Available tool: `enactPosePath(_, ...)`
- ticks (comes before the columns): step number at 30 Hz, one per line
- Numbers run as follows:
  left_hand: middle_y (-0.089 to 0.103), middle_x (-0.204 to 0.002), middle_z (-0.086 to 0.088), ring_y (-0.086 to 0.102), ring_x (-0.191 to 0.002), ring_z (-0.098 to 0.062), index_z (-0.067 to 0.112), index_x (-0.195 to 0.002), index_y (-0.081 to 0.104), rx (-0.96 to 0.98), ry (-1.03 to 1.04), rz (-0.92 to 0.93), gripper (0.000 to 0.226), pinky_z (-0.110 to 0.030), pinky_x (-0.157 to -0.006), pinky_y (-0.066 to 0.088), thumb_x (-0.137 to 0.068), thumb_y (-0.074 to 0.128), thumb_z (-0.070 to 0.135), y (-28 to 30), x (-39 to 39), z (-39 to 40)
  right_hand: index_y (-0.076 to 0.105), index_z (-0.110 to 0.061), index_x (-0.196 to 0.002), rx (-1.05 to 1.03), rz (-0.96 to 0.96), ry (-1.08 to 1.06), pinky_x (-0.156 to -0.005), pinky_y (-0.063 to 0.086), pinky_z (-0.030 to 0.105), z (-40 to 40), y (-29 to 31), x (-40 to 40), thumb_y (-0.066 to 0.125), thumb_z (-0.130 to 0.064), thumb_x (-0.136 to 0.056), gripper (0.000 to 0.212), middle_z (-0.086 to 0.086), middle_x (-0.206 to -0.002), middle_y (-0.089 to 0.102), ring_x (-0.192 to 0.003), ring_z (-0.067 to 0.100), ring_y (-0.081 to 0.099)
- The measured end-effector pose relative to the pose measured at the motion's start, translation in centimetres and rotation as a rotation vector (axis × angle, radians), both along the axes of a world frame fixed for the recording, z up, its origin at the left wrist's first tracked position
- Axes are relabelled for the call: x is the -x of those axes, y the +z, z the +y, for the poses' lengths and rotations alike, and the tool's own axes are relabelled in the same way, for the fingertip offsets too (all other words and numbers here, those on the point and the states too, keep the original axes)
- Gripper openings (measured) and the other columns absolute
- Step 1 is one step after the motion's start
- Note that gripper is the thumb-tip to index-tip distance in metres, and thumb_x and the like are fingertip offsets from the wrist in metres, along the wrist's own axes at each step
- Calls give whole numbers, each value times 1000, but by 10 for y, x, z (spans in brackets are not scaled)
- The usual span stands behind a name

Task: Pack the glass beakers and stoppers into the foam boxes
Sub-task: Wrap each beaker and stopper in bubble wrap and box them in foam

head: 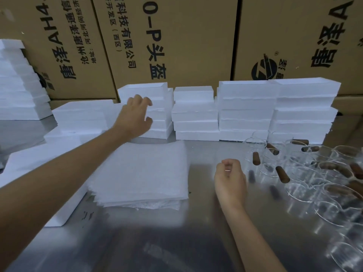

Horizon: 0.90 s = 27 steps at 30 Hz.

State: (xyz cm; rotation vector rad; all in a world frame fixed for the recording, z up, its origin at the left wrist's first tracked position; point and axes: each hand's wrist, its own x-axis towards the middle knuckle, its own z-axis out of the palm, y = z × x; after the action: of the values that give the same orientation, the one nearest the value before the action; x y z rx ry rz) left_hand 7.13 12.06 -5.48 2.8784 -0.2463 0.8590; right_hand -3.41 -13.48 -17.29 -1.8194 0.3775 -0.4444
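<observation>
White foam boxes stand in several stacks along the back of the steel table. My left hand reaches out to the leftmost of these stacks, fingers and thumb spread in front of its side, holding nothing. My right hand hovers low over the table's middle with its fingers curled into a loose fist, and I see nothing in it. Clear glass beakers crowd the right side of the table, with brown stoppers lying among them and inside some.
A pile of thin white foam sheets lies in the middle left. Flat foam lids sit at the left edge, more foam at the far left. Printed cardboard cartons wall off the back. Bare steel table lies nearest me.
</observation>
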Motion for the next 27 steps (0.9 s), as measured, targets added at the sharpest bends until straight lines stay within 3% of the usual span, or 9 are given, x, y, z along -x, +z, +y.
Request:
enactPosePath(4, 44, -132, -16, 53, -112, -34, 15, -139, 38, 273, -89, 240, 50, -38, -90, 43, -94, 59, 24, -11, -28, -60, 53, -27, -105, -94, -14, -5, -86, 48, 37, -7, 2, -3, 46, -26, -94, 13, -7, -104, 61, -99, 19, 59)
enactPosePath(7, 44, -138, -20, 51, -119, -35, 16, -149, 26, 415, -37, 412, 64, -34, -89, 41, -95, 58, 29, -21, -57, -93, 53, -28, -105, -134, 0, -9, -86, 49, 36, -12, 4, -5, 45, -27, -95, 12, -6, -106, 61, -94, 17, 59)
enactPosePath(9, 37, -144, -21, 48, -125, -38, 19, -152, 20, 477, 27, 444, 68, -37, -96, 41, -96, 57, 30, -30, -73, -105, 54, -26, -106, -142, -1, -8, -87, 50, 37, -12, 5, -5, 46, -27, -95, 13, -5, -105, 61, -93, 16, 59)
enactPosePath(12, 30, -142, -23, 46, -123, -46, 20, -150, 25, 477, 160, 350, 65, -43, -101, 41, -94, 57, 28, -41, -87, -110, 56, -25, -110, -97, -9, 16, -91, 48, 37, -10, 7, -4, 45, -26, -95, 18, -11, -99, 57, -100, 18, 58)
enactPosePath(17, 32, -133, -21, 40, -124, -44, 23, -142, 38, 464, 200, 236, 56, -44, -100, 42, -90, 60, 28, -50, -95, -106, 56, -28, -109, -67, 21, 26, -96, 45, 38, -9, 8, -3, 45, -28, -95, 18, -21, -89, 49, -102, 17, 56)
enactPosePath(24, 31, -130, -19, 35, -121, -38, 24, -128, 43, 458, 245, 176, 54, -40, -85, 40, -82, 71, 26, -48, -92, -107, 57, -25, -107, -91, 10, 28, -97, 45, 41, -10, 10, -4, 46, -25, -94, 18, -19, -90, 51, -101, 18, 57)
enactPosePath(26, 29, -134, -19, 33, -124, -37, 21, -127, 42, 375, 249, 153, 62, -41, -89, 41, -76, 77, 26, -47, -87, -107, 58, -25, -107, -101, 8, 24, -97, 45, 41, -10, 10, -4, 45, -25, -93, 19, -19, -90, 51, -102, 19, 57)
enactPosePath(27, 27, -140, -20, 31, -128, -38, 19, -128, 40, 244, 262, 117, 68, -43, -93, 40, -74, 79, 27, -47, -84, -106, 58, -25, -107, -104, 9, 22, -97, 45, 41, -10, 10, -4, 45, -25, -93, 19, -19, -90, 51, -102, 19, 57)
